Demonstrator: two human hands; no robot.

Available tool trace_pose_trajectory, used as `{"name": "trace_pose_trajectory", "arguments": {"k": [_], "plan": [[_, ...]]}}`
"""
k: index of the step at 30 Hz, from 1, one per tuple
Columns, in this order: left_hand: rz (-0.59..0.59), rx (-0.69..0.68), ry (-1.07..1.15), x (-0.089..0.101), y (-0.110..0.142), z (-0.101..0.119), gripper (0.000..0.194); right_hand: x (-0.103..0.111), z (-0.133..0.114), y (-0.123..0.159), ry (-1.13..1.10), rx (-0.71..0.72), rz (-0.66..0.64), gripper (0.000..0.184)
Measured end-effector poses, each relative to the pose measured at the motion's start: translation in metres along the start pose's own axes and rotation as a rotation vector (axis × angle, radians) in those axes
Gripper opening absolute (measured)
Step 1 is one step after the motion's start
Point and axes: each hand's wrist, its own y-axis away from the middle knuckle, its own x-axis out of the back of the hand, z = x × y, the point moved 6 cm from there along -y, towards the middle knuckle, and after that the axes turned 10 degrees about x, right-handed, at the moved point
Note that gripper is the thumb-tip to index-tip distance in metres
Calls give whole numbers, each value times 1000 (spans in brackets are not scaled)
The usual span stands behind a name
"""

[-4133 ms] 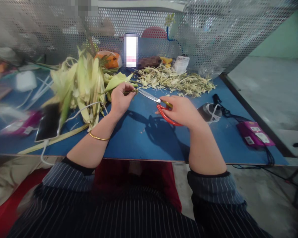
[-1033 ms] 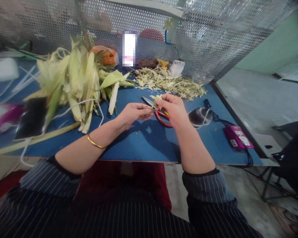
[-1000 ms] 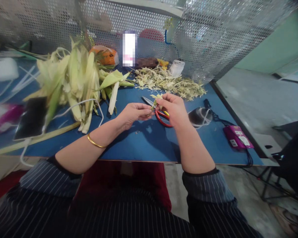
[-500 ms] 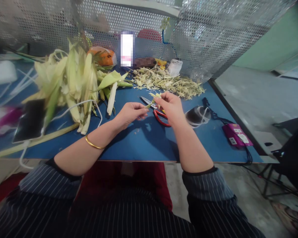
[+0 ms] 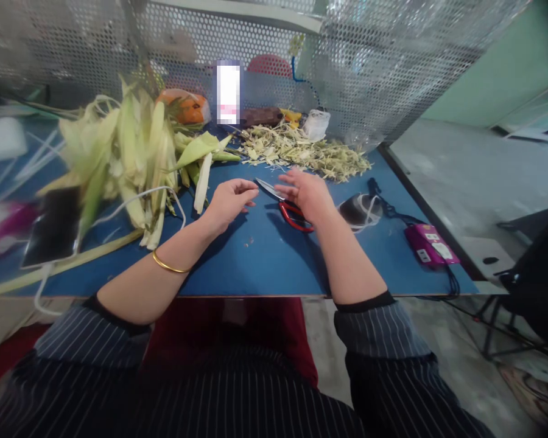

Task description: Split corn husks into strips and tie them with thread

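My left hand (image 5: pixel 231 205) hovers over the blue table, its thumb and forefinger drawn together in a pinch. Whatever may be between those fingertips is too small to make out. My right hand (image 5: pixel 307 193) is open, fingers stretched and apart, with nothing visible in it. Below and beside it lies a pair of scissors (image 5: pixel 288 213) with red handles, blades pointing to the far left. Beyond my right hand spreads a heap of cut pale husk strips (image 5: pixel 319 155). Left of my left hand are long corn husks (image 5: pixel 134 146), pale green and yellow.
A phone (image 5: pixel 53 225) with a white cable lies at left. A lit screen (image 5: pixel 228 91) stands behind, near an orange pack (image 5: pixel 182 106). On the right are a dark cord-wrapped object (image 5: pixel 360 212) and a purple box (image 5: pixel 432 245). Perforated metal panel (image 5: pixel 256 36) backs the table.
The small green husk piece between my hands is no longer visible. My right hand has opened and spread its fingers; my left hand has drawn slightly left, widening the gap.
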Motion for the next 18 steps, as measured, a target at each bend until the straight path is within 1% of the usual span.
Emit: {"name": "trace_pose_trajectory", "arguments": {"k": [1,2,4,5,7,10,14,16,18], "plan": [[0,-42,-76,2,-2,1,10,-8,-3,4,176,49,-83,39],[4,-98,-172,3,-4,3,9,-15,-8,8,401,138,-141,31],[48,-236,-389,7,-5,9,8,-28,-17,17,850,331,-258,24],[91,-301,-491,10,-6,11,9,-31,-20,20,1018,396,-303,23],[196,-386,-645,18,-6,16,11,-33,-20,23,1224,439,-371,24],[334,-421,-724,31,-8,21,12,-28,-19,21,1329,406,-405,24],[478,-453,-652,51,-9,30,14,-27,-19,21,1341,376,-405,23],[520,-452,-594,58,-11,31,13,-28,-19,21,1342,370,-401,23],[518,-394,-457,64,-18,25,9,-28,-19,22,1345,370,-402,24]]}}
